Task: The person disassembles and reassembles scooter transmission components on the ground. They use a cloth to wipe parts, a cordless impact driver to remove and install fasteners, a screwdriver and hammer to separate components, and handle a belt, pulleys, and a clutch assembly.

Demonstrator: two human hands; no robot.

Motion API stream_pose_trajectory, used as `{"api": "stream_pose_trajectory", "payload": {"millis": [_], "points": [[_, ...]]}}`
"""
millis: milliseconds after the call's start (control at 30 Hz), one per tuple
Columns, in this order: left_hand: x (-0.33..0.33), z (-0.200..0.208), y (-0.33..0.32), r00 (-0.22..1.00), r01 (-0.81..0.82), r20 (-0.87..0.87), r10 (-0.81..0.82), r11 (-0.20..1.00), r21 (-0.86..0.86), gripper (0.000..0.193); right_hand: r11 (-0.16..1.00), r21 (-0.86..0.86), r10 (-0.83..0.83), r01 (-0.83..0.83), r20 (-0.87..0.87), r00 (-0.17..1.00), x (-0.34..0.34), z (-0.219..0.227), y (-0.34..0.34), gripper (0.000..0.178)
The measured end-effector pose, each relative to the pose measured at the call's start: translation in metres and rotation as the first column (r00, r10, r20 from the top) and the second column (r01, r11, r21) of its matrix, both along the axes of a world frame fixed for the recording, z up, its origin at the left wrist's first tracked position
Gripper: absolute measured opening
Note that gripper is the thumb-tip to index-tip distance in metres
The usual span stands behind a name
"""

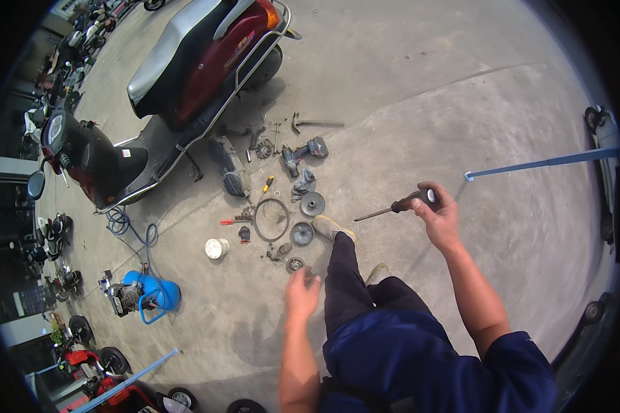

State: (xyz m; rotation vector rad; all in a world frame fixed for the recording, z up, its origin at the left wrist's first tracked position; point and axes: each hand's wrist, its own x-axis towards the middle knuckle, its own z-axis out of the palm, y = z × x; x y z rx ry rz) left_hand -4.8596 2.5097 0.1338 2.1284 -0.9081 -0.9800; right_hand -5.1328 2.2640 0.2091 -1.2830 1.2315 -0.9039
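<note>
A screwdriver [375,215] with a dark handle is gripped in my right hand [441,219], raised off the ground, its metal shaft pointing left. My left hand [302,294] hangs lower and to the left with loosely curled fingers, and I see nothing in it. Just beyond its fingertips, in the picture, lies a round metal part [295,264]. Two grey pulley discs [313,204] and a black drive belt [271,220] rest on the concrete near my forward shoe [334,228]. A yellow-handled screwdriver [268,184] and a red-handled tool [235,221] lie beside the belt.
A dark red scooter [193,86] stands at the upper left. Near it lie a hammer [317,124], a cordless drill [303,155] and a dark cover [230,166]. A white tub [217,248] and a blue air compressor [160,292] with a hose stand left. A blue post [544,164] rises right.
</note>
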Motion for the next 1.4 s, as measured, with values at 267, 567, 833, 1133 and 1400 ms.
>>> {"api": "stream_pose_trajectory", "payload": {"millis": [267, 567, 833, 1133, 1400], "points": [[0.031, -0.037, -0.086, 0.999, -0.029, -0.044, 0.033, 0.996, 0.082, 0.035, 0.995, 0.076, 0.079, -0.07, -0.127, 0.989, 0.075, -0.024, -0.112, 0.045], [0.05, -0.064, -0.147, 0.977, -0.185, -0.093, 0.194, 0.978, 0.095, 0.034, 0.965, -0.006, 0.248, -0.262, -0.305, 0.92, 0.189, -0.108, -0.228, 0.044], [0.084, -0.128, -0.199, 0.924, -0.373, -0.042, 0.379, 0.921, 0.113, 0.032, 0.798, 0.083, 0.584, -0.598, -0.356, 0.73, 0.281, -0.223, -0.291, 0.05], [0.169, -0.404, -0.214, 0.965, -0.262, 0.037, 0.26, 0.942, 0.21, 0.032, 0.584, 0.082, 0.782, -0.808, -0.323, 0.533, 0.354, -0.46, -0.301, 0.042], [0.204, -0.548, -0.231, 0.973, -0.186, -0.093, 0.21, 0.959, 0.214, 0.031, 0.284, -0.018, 0.898, -0.959, -0.345, 0.273, 0.412, -0.574, -0.299, 0.035]]}}
